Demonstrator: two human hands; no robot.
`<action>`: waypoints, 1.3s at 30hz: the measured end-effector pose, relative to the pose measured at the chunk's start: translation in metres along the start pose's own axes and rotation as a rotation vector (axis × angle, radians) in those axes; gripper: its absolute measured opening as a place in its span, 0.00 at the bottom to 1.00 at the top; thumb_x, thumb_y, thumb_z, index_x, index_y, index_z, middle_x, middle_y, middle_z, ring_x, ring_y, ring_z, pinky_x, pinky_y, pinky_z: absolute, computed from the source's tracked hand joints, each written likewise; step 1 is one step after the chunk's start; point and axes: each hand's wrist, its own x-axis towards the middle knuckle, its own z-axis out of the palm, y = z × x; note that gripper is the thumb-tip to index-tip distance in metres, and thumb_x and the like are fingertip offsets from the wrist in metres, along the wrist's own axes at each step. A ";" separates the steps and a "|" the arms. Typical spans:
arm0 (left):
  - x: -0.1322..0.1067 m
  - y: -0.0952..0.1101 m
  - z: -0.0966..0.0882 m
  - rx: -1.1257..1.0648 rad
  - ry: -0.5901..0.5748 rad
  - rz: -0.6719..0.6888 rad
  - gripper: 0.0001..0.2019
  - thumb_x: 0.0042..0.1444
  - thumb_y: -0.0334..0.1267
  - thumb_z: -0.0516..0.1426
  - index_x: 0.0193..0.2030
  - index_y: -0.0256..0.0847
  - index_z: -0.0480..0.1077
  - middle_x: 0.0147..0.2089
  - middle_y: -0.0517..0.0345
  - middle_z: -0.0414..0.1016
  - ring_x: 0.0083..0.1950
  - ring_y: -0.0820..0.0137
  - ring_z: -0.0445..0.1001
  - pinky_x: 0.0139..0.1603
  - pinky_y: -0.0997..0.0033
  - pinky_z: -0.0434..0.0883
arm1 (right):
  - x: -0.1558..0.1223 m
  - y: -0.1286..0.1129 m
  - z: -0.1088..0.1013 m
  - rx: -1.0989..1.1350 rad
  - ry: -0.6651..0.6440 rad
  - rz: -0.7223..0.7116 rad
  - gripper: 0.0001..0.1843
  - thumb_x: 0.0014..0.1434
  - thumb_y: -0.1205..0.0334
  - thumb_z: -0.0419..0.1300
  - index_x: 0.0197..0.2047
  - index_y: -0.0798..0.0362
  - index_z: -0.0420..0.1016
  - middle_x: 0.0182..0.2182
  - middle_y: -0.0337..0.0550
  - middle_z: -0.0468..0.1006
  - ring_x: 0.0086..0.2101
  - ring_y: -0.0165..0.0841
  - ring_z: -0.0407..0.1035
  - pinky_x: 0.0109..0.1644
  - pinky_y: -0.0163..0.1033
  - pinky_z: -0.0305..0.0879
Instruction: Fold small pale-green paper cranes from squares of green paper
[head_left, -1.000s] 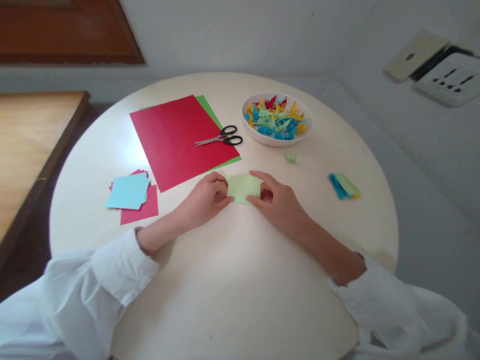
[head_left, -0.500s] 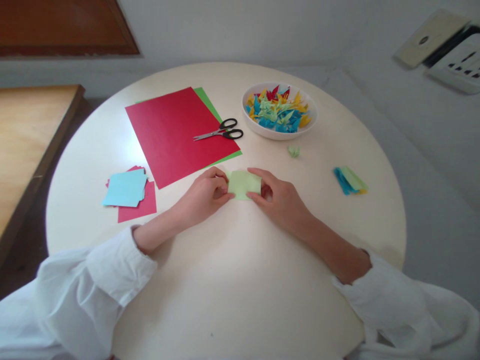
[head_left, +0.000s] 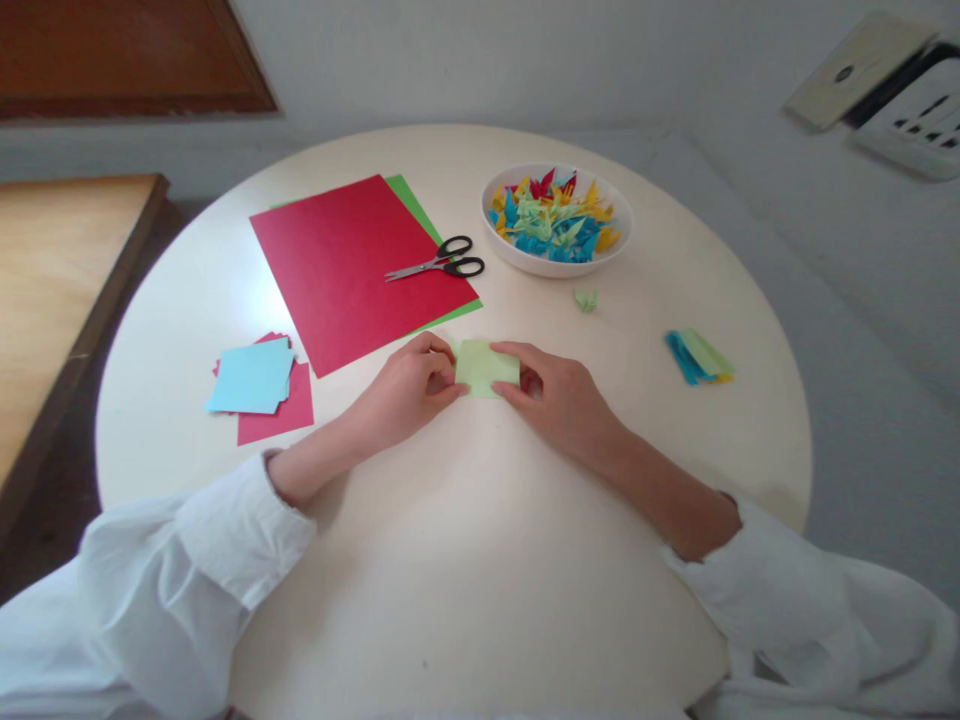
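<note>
A small light green sheet of paper [head_left: 484, 367] is held between both hands, low over the middle of the table. My left hand [head_left: 412, 382] pinches its left side, with the thumb at the lower corner and the other fingers curled. My right hand [head_left: 559, 392] grips the right edge, thumb below and index finger along the top. Beyond my right hand, a small folded light green paper piece [head_left: 585, 300] lies on the table. The black-handled scissors [head_left: 450, 262] rest partly over a large red sheet [head_left: 352, 270], farther off than my left hand.
A white bowl [head_left: 514, 262] of folded paper cranes stands at the back right. Cyan paper squares [head_left: 251, 378] lie over pink squares [head_left: 292, 415] on the left. Blue, green and yellow paper pieces [head_left: 701, 357] are at the right. A green sheet [head_left: 420, 215] shows beneath the red one.
The right index fingertip has shifted slightly left along the paper's top edge. Both hands keep their hold, and the whole view has moved very slightly.
</note>
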 end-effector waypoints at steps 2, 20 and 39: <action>0.000 0.000 0.000 -0.004 -0.008 0.002 0.10 0.49 0.32 0.58 0.20 0.37 0.63 0.36 0.56 0.66 0.31 0.73 0.66 0.34 0.72 0.65 | 0.000 0.000 0.000 -0.010 -0.002 -0.002 0.20 0.50 0.65 0.61 0.49 0.51 0.73 0.23 0.36 0.75 0.22 0.28 0.63 0.30 0.34 0.60; -0.001 0.003 -0.003 0.005 -0.057 -0.013 0.12 0.52 0.32 0.56 0.20 0.37 0.61 0.37 0.55 0.66 0.32 0.74 0.66 0.35 0.71 0.65 | 0.000 0.000 0.001 -0.006 0.000 -0.008 0.17 0.50 0.65 0.61 0.46 0.51 0.75 0.26 0.38 0.78 0.22 0.28 0.65 0.29 0.34 0.60; -0.001 0.001 0.000 0.018 -0.048 -0.014 0.09 0.51 0.33 0.57 0.22 0.37 0.63 0.38 0.55 0.66 0.32 0.73 0.67 0.36 0.70 0.67 | -0.003 0.002 0.002 -0.011 0.017 -0.040 0.16 0.51 0.66 0.60 0.45 0.53 0.75 0.30 0.41 0.79 0.25 0.30 0.69 0.32 0.35 0.64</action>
